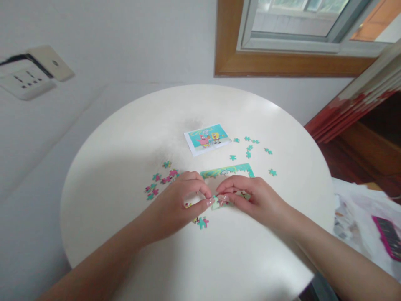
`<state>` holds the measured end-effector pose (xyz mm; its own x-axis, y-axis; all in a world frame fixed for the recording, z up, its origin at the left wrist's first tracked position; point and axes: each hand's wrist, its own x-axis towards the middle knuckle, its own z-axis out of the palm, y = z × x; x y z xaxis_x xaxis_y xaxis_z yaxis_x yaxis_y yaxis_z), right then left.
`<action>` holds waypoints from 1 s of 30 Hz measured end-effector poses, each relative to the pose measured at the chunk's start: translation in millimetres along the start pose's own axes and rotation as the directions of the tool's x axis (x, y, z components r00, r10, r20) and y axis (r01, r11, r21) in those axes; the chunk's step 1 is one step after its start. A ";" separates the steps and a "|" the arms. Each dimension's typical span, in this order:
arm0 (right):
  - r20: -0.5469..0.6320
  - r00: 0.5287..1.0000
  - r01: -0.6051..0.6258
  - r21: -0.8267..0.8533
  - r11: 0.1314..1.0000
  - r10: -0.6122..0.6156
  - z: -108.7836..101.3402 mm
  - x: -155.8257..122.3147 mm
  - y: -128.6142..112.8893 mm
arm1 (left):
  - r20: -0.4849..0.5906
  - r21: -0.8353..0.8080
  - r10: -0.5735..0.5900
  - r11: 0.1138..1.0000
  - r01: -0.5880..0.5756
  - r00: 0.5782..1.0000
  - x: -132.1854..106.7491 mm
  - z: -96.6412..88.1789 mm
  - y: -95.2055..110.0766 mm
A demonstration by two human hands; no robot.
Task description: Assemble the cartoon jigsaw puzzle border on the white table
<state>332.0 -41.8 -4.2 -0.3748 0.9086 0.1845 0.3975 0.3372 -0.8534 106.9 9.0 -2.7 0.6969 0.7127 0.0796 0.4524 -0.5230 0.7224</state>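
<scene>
A partly assembled jigsaw puzzle (216,172) lies in the middle of the round table, its teal top strip showing behind my hands. My left hand (190,195) is closed in a pinch at a pale green puzzle piece (215,204) on the puzzle's near edge. From the other side, my right hand (247,193) pinches at the same spot, thumb and forefinger together. The fingers hide much of the piece and the puzzle's middle. Just in front of my left hand lies a loose teal and pink piece (203,222).
A cartoon reference picture (208,139) lies behind the puzzle. Loose teal pieces (248,154) are scattered to the right, pink and teal ones (153,190) to the left. The white table (103,175) stands by a wall and window; a pink-edged phone (388,236) is at right.
</scene>
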 end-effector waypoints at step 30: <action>0.318 0.935 0.320 -0.567 0.759 -0.156 3.2 -12.1 7.6 | 0.034 0.253 -0.042 0.967 0.032 0.999 -8.9 9.2 -24.2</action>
<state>336.9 -51.0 -14.5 -0.6791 0.7185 0.1502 0.6569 0.6861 -0.3126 94.8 11.0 -27.2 0.6957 0.7179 0.0253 0.6009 -0.6009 0.5271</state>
